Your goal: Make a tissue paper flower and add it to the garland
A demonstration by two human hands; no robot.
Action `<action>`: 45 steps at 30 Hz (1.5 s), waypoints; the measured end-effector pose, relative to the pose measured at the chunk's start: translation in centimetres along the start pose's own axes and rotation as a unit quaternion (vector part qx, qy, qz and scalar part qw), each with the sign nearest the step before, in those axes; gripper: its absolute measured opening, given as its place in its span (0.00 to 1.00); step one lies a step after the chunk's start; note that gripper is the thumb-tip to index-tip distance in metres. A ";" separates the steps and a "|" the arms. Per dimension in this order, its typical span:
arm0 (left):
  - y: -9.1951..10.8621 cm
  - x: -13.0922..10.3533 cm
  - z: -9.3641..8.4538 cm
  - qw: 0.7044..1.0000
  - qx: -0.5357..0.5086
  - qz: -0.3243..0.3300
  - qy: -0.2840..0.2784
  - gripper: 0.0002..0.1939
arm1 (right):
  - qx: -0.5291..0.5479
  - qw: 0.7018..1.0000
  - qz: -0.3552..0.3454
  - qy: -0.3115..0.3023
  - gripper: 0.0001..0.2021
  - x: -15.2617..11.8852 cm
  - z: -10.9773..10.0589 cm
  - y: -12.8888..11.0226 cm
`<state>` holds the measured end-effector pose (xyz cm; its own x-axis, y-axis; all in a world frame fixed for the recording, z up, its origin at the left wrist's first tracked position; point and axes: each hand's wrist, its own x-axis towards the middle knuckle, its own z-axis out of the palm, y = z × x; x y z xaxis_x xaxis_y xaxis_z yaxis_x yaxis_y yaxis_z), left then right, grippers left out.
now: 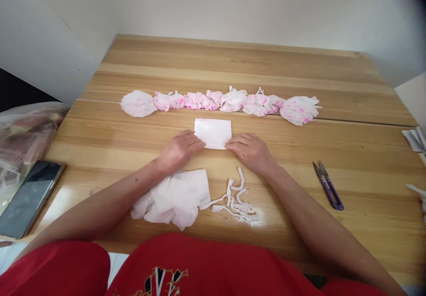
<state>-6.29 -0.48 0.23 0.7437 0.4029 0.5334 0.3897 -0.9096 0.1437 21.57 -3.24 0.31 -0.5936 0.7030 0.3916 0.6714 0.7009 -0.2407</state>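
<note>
A white rectangular sheet (213, 132) lies flat on the wooden table (233, 63). My left hand (181, 151) has its fingers pressed together at the sheet's lower left corner. At the lower right corner, the fingertips of my right hand (250, 151) pinch the near edge. Behind the sheet runs a row of crumpled white flower shapes (233, 100) with pink spots. Nearer my body, a loose pile of thin white sheets (176, 198) lies beside several twisted white strips (238, 205).
Purple-handled thread snips (328, 186) lie to the right, blades slightly apart. A phone (28, 198) rests at the left edge near a clear plastic bag (23, 140). White scraps (414, 140) sit at the far right edge. A pale wall rises behind the table.
</note>
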 end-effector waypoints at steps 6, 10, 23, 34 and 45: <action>-0.2 0.0 0.2 0.995 -0.047 -0.083 -0.025 0.11 | 0.035 0.999 0.034 -0.010 0.11 0.0 -0.1 -0.1; -0.2 0.2 -0.2 0.994 -0.052 -0.083 -0.040 0.12 | 0.045 0.998 0.046 -0.027 0.12 0.0 -0.3 -0.2; -0.1 0.7 -1.4 0.986 -0.113 -0.094 -0.082 0.10 | 0.035 0.997 0.042 -0.053 0.09 -0.1 -1.0 -0.8; -0.3 -0.1 -0.8 0.995 -0.069 -0.048 -0.058 0.11 | -0.037 0.999 -0.003 -0.023 0.08 0.2 -1.1 -1.5; 0.1 0.2 -1.1 0.996 -0.043 -0.041 -0.062 0.08 | -0.044 0.998 -0.002 -0.033 0.07 0.2 -1.0 -1.6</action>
<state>-6.69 -0.55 1.26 0.7745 0.4808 0.4111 0.4077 -0.8763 0.2568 20.79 -4.37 1.70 -0.6220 0.7094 0.3314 0.7039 0.6920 -0.1602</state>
